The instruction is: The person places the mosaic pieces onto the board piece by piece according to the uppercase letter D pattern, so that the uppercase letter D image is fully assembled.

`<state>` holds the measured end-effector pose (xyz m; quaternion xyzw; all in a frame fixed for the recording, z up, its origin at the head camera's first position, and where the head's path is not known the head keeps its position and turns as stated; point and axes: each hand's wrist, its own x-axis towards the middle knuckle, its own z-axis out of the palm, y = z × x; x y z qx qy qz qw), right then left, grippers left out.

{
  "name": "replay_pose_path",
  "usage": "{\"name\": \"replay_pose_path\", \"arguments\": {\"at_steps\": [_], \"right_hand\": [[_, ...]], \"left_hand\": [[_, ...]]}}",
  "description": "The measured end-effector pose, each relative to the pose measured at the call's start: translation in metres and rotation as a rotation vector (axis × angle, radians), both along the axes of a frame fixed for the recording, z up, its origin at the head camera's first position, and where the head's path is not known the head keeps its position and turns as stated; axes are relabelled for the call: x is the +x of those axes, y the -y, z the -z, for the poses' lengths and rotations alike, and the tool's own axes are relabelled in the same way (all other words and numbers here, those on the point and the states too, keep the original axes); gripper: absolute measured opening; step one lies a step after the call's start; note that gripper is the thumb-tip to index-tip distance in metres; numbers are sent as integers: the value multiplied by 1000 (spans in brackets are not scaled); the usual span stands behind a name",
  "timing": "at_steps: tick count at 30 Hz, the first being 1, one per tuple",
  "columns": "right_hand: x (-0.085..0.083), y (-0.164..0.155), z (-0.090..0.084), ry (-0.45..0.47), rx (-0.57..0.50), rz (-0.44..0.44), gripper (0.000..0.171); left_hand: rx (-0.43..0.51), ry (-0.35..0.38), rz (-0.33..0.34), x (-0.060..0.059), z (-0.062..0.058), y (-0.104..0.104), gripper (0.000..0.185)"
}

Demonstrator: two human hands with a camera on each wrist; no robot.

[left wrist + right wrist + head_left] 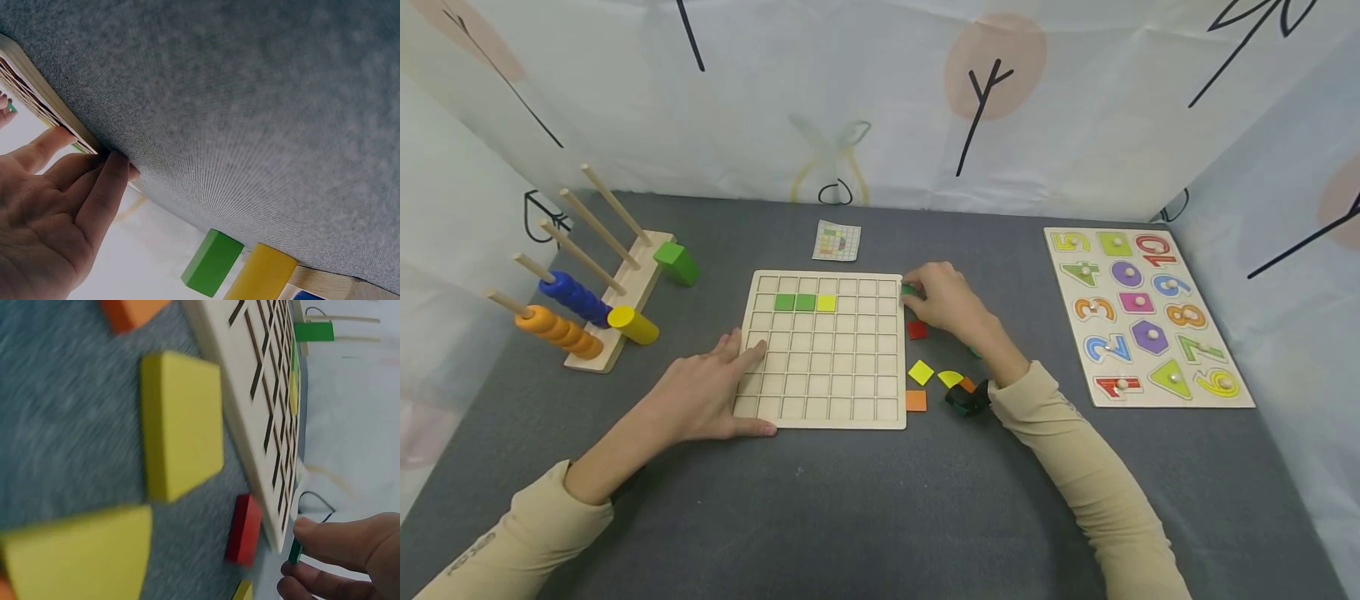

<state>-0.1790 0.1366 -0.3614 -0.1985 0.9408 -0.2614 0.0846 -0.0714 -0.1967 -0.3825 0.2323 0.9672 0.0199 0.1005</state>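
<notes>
A wooden grid board (827, 358) lies on the dark table, with two green square tiles (794, 302) and a yellow one (826, 303) set in its upper rows. My left hand (703, 392) rests on the board's left edge, fingers extended, thumb along the lower left corner. Past the upper right corner, my right hand (946, 298) pinches a small green tile (295, 550) between thumb and fingers. Just below that hand lies a red tile (917, 330). A yellow square tile (921, 372), a yellow rounded piece (950, 378) and an orange square tile (916, 401) lie beside the board's right edge.
A small printed pattern card (837, 241) lies behind the board. At left stands a wooden peg stacker (638, 271) with orange, blue, yellow and green pieces. A number-and-shape puzzle board (1150, 317) lies at right. Patterned cloth (895, 108) hangs behind the table.
</notes>
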Motion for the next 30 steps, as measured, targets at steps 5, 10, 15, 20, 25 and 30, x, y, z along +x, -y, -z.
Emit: {"name": "replay_pose_path", "arguments": {"at_steps": [5, 10, 15, 20, 25, 30], "right_hand": [[1, 11, -2, 6, 1, -17, 29], [2, 24, -3, -2, 18, -37, 29], [5, 40, -4, -3, 33, -56, 29], [8, 52, -2, -20, 16, -94, 28], [11, 61, 2, -23, -1, -128, 24], [14, 68, 4, -1, 9, -142, 23]], "left_hand": [[1, 1, 1, 0, 0, 0, 114], [-3, 5, 1, 0, 0, 1, 115], [3, 5, -1, 0, 0, 1, 114], [4, 1, -1, 0, 0, 1, 115], [4, -1, -2, 1, 0, 1, 115], [3, 4, -5, 0, 1, 1, 116]]}}
